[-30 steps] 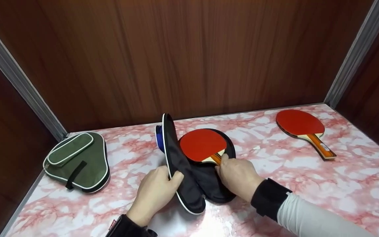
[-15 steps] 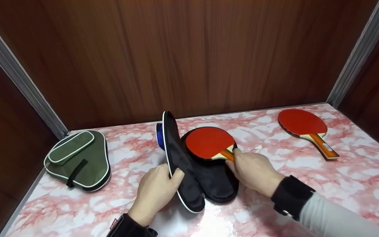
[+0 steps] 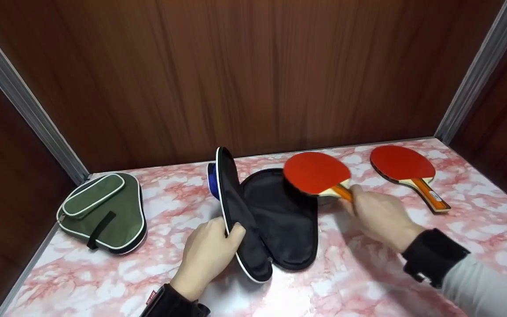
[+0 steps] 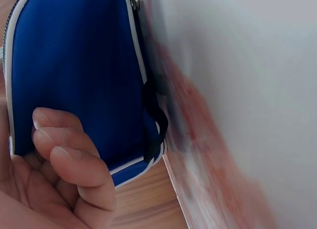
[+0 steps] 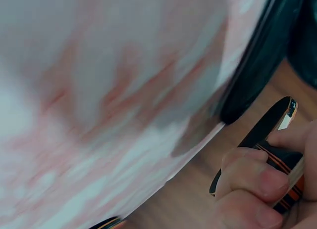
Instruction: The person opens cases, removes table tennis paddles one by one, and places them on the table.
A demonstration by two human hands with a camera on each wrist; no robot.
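Two hands at an unzipped case, one gripping its lid, the other lifting a paddle.

Head view: the left hand (image 3: pixel 207 251) curls round the raised lid of the black case (image 3: pixel 280 220) on the counter (image 3: pixel 368 281); the right hand (image 3: pixel 379 215) grips the handle of a red paddle (image 3: pixel 315 172) just right of the case. A second paddle (image 3: pixel 405 169) lies far right, a green case (image 3: pixel 101 213) left. Left wrist view: fingers (image 4: pixel 64 155) curled on the lid's blue outside. Right wrist view: fingers (image 5: pixel 252 177) closed round the handle.

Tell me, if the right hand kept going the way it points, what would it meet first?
Probably the wooden back wall. The right hand holds a paddle pointing up-left, over the open case; depth is unclear.
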